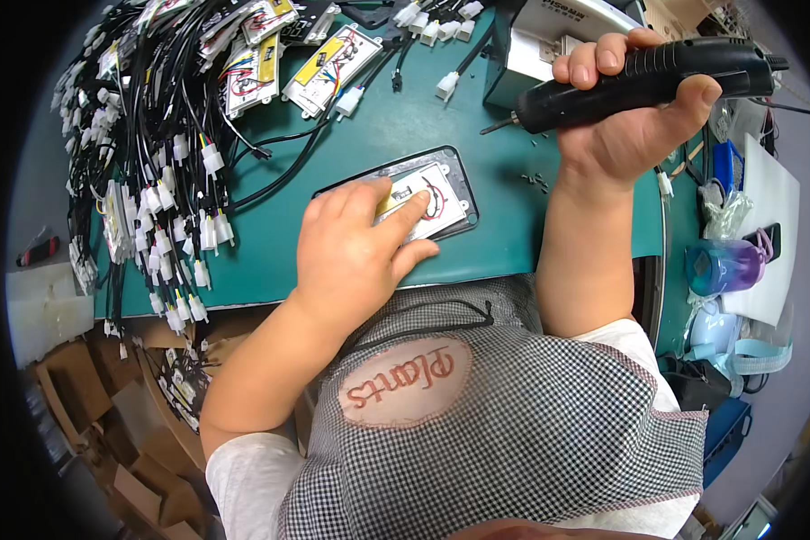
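My right hand (614, 148) is wrapped round a black electric screwdriver (661, 79), raised above the right side of the bench. Its thin bit (498, 127) points left and slightly down, apart from everything below. My left hand (346, 238) lies with its fingers stretched over a white panel (448, 191) with a yellow strip and red and black wires. That panel sits inside a shallow black rectangular case (467, 171) near the bench's front edge. The fingers and palm hide the case's left part. Small loose screws (535, 182) lie to the right of the case.
Black cables with white connectors (164, 193) are heaped at the left, some hanging over the edge of the green bench (261, 243). Similar wired panels (335, 70) lie behind. A box (549, 45) stands at the back right. A blue-purple cup (715, 265) is far right; cardboard boxes (144, 450) are lower left.
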{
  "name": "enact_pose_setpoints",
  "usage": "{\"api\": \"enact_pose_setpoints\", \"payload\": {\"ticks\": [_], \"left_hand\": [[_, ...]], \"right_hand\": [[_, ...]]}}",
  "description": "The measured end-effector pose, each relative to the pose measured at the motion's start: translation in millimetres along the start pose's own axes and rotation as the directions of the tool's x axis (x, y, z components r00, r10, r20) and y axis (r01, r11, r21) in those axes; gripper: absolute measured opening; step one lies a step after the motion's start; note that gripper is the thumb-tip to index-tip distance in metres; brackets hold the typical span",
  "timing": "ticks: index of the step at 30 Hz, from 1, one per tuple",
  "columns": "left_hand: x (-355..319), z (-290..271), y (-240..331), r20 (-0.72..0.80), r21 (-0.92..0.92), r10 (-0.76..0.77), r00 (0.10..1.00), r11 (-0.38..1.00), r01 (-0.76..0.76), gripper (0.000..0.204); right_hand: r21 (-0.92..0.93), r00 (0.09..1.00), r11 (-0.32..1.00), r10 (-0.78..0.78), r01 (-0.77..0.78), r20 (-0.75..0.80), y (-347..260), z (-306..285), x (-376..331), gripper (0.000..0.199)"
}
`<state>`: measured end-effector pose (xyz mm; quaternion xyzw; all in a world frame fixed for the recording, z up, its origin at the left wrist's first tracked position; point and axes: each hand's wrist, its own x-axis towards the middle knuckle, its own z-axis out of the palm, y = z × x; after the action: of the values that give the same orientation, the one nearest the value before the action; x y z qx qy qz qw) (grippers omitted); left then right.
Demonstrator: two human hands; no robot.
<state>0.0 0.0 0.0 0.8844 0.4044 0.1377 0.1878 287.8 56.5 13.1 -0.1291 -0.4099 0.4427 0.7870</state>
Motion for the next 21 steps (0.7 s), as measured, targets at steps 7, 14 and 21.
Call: {"api": "enact_pose_setpoints", "payload": {"ticks": [7, 14, 21], "left_hand": [[7.2, -7.0, -0.4, -0.104, 0.242, 0.085, 0.991, 0.969, -0.058, 0.044], [15.0, -6.0, -9.4, -0.056, 0.150, 0.092, 0.994, 0.985, -0.083, 0.048], [35.1, 9.6, 1.1, -0.056, 0.099, 0.145, 0.988, 0.985, -0.139, 0.049]], "right_hand": [[-0.016, 0.971, 0.998, -0.055, 0.053, -0.234, -0.5, 48.4, -3.4, 0.070], [-0.040, 0.992, 0.997, -0.067, 0.071, 0.105, -18.8, 3.1, 6.1, 0.077], [-0.308, 0.962, 0.911, -0.252, 0.274, 0.108, -72.2, 2.9, 31.3, 0.081]]}}
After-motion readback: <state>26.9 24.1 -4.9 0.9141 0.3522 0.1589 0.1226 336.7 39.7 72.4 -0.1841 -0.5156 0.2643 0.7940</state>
